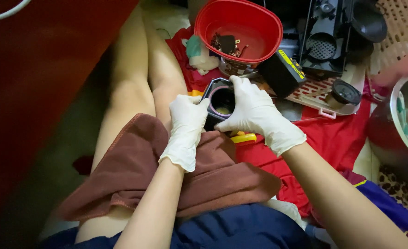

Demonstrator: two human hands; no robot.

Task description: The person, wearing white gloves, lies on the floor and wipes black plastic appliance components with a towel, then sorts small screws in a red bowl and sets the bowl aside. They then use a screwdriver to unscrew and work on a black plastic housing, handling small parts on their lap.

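A red cloth [333,133] is covering the floor where the person is sitting, with a brown towel [167,170] lying over the lap and clutter crowding the space at twelve to two o'clock.

Both gloved hands are holding a black housing [218,103] with a round opening rimmed in purple, just above the knee, near the middle of the view. The left hand [185,127] is closing on the housing's left side at about nine o'clock, fingers curled against its wall. The right hand [254,113] is wrapping over the top and right side, from twelve to four o'clock, with a fingertip reaching its upper rim; whether the palm is pressing on it I cannot tell.

A red bowl [238,27] holding small dark parts is sitting at twelve o'clock from the housing, a black block with a yellow label [284,71] at two o'clock, and a yellow tool handle [243,137] is peeking out just below the hands at five o'clock.

The housing is being held in the air over a sloping lap, so it is likely to slip if either grip loosens, since smooth gloves on smooth plastic are giving little purchase. Any loose piece inside the opening could drop into the folds of the towel and be hard to find.
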